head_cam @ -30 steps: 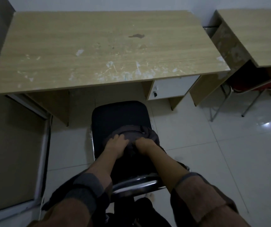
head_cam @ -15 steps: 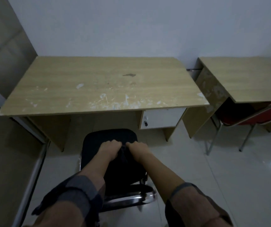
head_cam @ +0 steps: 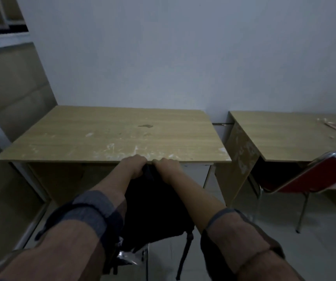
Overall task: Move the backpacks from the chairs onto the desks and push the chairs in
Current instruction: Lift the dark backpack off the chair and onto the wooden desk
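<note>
Room: pale wall, tiled floor, dim light. Near counter [head_cam: 110, 138] straight ahead, wooden top bare apart from scuffs and a dark stain. Second counter [head_cam: 285, 134] just beside it to the right, with a red chair [head_cam: 309, 177] tucked partly under; something pinkish lies at its far right edge, too cut off to name.

Dark backpack [head_cam: 155, 207] hangs in the air between the forearms, its top about level with the near counter's front edge, not yet over it. A strap dangles below. Bits of chrome chair frame [head_cam: 126, 255] show beneath; seat hidden.

Left hand [head_cam: 133, 166] and right hand [head_cam: 167, 166] side by side, each grip clenched on the backpack's top.

Step in hand, as judged: the lift to the counter, roughly midway. Next move calls for carrying it forward past the edge, setting it down flat, then letting go. Chair not yet pushed in.
</note>
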